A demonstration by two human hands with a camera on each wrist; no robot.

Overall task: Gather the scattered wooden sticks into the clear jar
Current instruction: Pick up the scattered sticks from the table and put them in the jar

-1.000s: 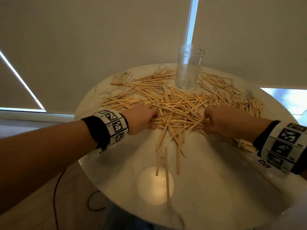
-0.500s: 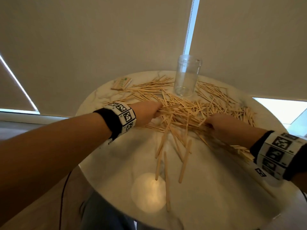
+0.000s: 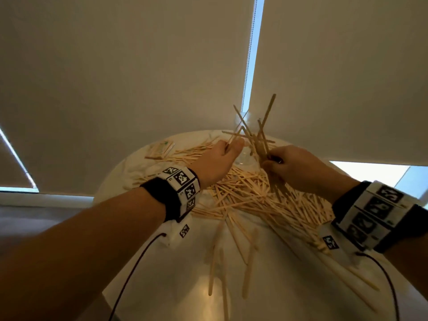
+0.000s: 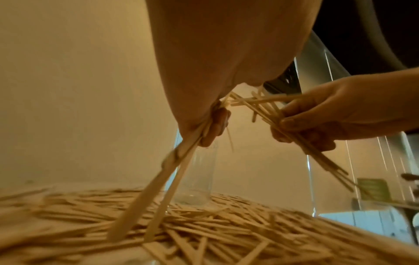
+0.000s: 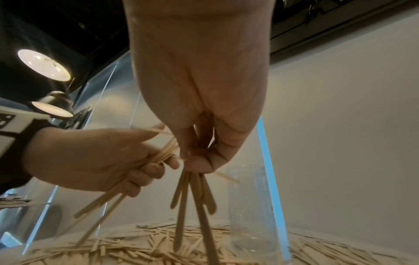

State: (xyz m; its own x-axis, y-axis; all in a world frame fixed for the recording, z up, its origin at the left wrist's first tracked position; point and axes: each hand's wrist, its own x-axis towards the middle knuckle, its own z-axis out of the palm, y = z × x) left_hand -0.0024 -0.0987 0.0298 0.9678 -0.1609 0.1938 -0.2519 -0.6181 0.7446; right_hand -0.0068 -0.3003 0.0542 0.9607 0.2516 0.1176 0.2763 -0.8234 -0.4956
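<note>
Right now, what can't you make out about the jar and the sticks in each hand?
- Clear jar: head view, mostly hidden behind both hands and their raised sticks.
- Count of sticks in the left hand: left wrist view, motion-blurred.
- Count of sticks in the right hand: right wrist view, the fingers cover where they bunch.

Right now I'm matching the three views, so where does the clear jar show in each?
Head: clear jar upper centre, mostly hidden between the left hand and right hand.
Left wrist: centre, upright.
Right wrist: lower right.
Shared landmark: scattered wooden sticks around its base.
</note>
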